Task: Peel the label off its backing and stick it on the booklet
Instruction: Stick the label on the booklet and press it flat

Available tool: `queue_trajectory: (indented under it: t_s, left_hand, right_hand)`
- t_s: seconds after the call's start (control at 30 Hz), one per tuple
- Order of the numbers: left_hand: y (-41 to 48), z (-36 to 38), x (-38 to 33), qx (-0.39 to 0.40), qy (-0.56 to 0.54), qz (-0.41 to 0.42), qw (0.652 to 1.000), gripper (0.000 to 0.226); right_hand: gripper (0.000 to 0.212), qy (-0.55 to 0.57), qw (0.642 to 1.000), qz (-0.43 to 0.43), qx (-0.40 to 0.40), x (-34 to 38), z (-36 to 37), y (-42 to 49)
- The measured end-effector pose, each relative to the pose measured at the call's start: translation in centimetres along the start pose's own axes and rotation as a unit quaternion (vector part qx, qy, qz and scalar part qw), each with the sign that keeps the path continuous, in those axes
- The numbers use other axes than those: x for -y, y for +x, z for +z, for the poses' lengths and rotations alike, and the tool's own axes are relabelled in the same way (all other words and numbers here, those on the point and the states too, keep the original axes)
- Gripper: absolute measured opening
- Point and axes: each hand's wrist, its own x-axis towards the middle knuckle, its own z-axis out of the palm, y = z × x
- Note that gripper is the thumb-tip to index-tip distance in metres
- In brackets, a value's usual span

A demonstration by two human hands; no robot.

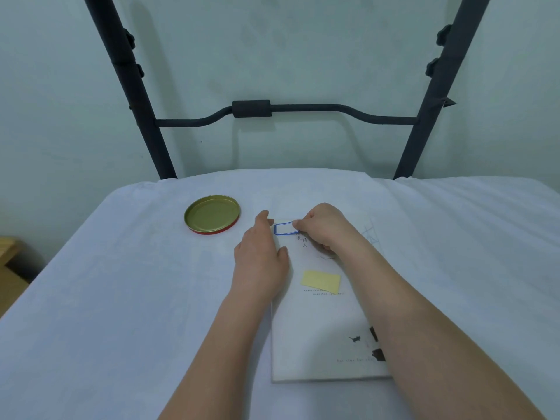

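A white booklet [321, 322] is laid flat on a table covered by a pale cloth [121, 298], and a blue-bordered label [284, 229] is held against its far left corner, pinched at its right end by the fingertips of the right hand [321, 228]. The left hand [260, 256] is spread flat, fingers apart, on the booklet's left edge, its fingertips just beside the label. 1 yellow backing sheet [321, 281] is seen lying on the middle of the cover, and 1 shallow round tin lid [212, 214], gold inside with a red rim, is seen to the left of the booklet with nothing in it.
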Motion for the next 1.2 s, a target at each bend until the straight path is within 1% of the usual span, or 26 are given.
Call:
queue_trajectory:
  t_s: [0.17,0.37,0.43,0.5,0.73,0.8,0.87,0.93,1.03,1.2]
  left_hand:
    - [-0.08,0.13,-0.12,0.021,0.024,0.012,0.999,0.066]
    - [-0.26,0.09,-0.30,0.020,0.037,0.022,0.999,0.049]
    - [-0.27,0.08,-0.31,0.018,0.037,0.021,0.999,0.047]
    - [-0.22,0.09,-0.30,0.018,0.038,0.017,0.999,0.049]
    - [-0.12,-0.09,-0.01,0.017,0.006,-0.003,1.000,0.069]
    - [-0.08,-0.12,0.04,0.016,0.000,-0.004,1.000,0.070]
    - [-0.07,-0.07,0.03,0.019,-0.001,0.000,1.000,0.069]
    - [-0.10,-0.01,-0.01,0.024,0.003,0.005,1.000,0.067]
    - [-0.15,0.04,-0.13,0.028,0.015,0.010,0.999,0.063]
    - [-0.15,0.28,-0.19,0.024,0.060,0.033,0.997,0.042]
  right_hand:
    - [0.033,-0.004,1.000,0.008,-0.004,0.02,0.03,0.06]
    - [0.038,-0.015,1.000,0.010,-0.011,0.08,0.13,0.16]
    - [0.040,-0.020,1.000,0.010,-0.012,0.09,0.15,0.25]
    - [0.040,-0.023,1.000,0.012,-0.013,0.10,0.15,0.36]
    - [0.036,-0.034,0.999,0.012,-0.010,0.10,0.10,0.61]
    - [0.038,-0.040,0.999,0.011,-0.007,0.10,0.02,0.66]
    - [0.034,-0.045,0.999,0.011,-0.002,0.14,-0.06,0.68]
    - [0.032,-0.045,0.999,0.011,0.001,0.18,-0.09,0.69]
    - [0.037,-0.046,0.999,0.009,-0.001,0.12,-0.06,0.71]
    - [0.040,-0.045,0.999,0.008,-0.005,0.09,-0.03,0.63]
